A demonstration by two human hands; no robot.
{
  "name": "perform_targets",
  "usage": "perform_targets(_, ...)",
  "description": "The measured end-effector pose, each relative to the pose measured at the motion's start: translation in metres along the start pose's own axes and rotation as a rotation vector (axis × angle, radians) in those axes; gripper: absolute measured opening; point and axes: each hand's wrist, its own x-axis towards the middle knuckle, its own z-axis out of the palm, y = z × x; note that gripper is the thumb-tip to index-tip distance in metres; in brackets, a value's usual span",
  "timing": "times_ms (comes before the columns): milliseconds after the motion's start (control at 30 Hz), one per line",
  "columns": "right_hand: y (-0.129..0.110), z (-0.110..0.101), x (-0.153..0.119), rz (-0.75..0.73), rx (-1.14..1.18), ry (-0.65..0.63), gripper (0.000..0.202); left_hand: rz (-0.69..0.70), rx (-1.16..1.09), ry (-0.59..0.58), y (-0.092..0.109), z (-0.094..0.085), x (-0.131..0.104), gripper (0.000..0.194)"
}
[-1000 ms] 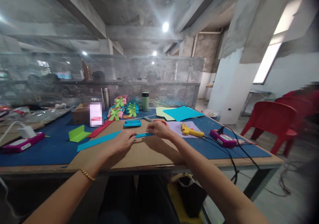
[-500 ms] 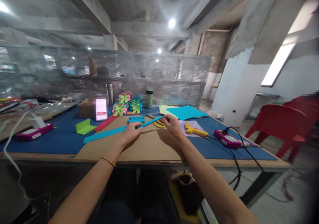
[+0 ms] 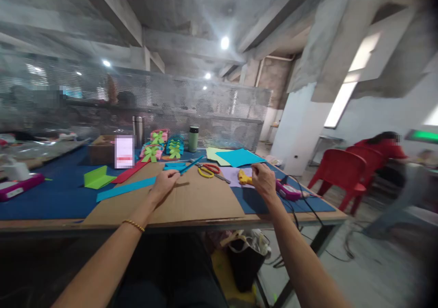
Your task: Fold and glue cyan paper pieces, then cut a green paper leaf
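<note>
My left hand [image 3: 166,182] pinches a narrow blue paper strip [image 3: 192,164], whose free end points up and to the right. A wider blue strip [image 3: 126,188] lies left of that hand; whether the two join is hidden. My right hand [image 3: 264,180] is curled over the handle of a yellow hot glue gun [image 3: 244,177], which rests on a purple sheet [image 3: 233,174]. Between the hands lie yellow-handled scissors [image 3: 205,172] and a red-handled tool [image 3: 212,167]. Behind my left hand sits a small folded blue paper piece [image 3: 174,166].
A cardboard sheet [image 3: 201,203] covers the table's front middle. Bow-topped paper pieces [image 3: 175,149], a green bottle [image 3: 193,139] and a steel flask [image 3: 138,130] stand behind. Blue sheets [image 3: 239,157] lie back right. A purple power strip [image 3: 289,190] with cables is right. A person sits beyond red chairs [image 3: 342,169].
My right hand has let go of the blue strip's end and moved right onto the glue gun. My left hand keeps the strip. The view has turned right.
</note>
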Motion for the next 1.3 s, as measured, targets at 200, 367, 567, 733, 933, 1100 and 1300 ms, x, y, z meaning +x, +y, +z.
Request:
perform_targets(200, 0.014, -0.017, -0.005, -0.055, -0.308, -0.473, 0.035, 0.034, 0.216, -0.055, -0.009, 0.000, 0.002, 0.035)
perform_targets(367, 0.009, 0.005, 0.001, -0.099, -0.281, -0.653, 0.034, -0.007, 0.249, -0.022, -0.008, 0.000, 0.001, 0.029)
perform_targets(567, 0.020, 0.018, 0.009, -0.099, -0.306, -0.679, 0.032, -0.003, 0.368, 0.003, -0.007, 0.000, 0.002, 0.027)
perform_targets(733, 0.028, 0.020, 0.010, -0.106, -0.324, -0.640, 0.030, 0.075, 0.460, -0.059, -0.011, 0.001, 0.002, 0.022)
perform_targets(933, 0.028, -0.008, 0.002, -0.100, 0.062, -0.491, 0.036, 0.087, 0.465, -0.066, -0.010, 0.002, 0.001, 0.017)
perform_targets(1100, -0.022, -0.046, -0.021, 0.000, 0.768, -0.591, 0.059, 0.106, 0.466, -0.086, -0.009, 0.004, 0.000, 0.014)
perform_targets(1300, -0.085, -0.045, -0.033, -0.096, 0.933, -0.798, 0.063, 0.135, 0.471, -0.099, -0.010, 0.006, -0.001, 0.013)
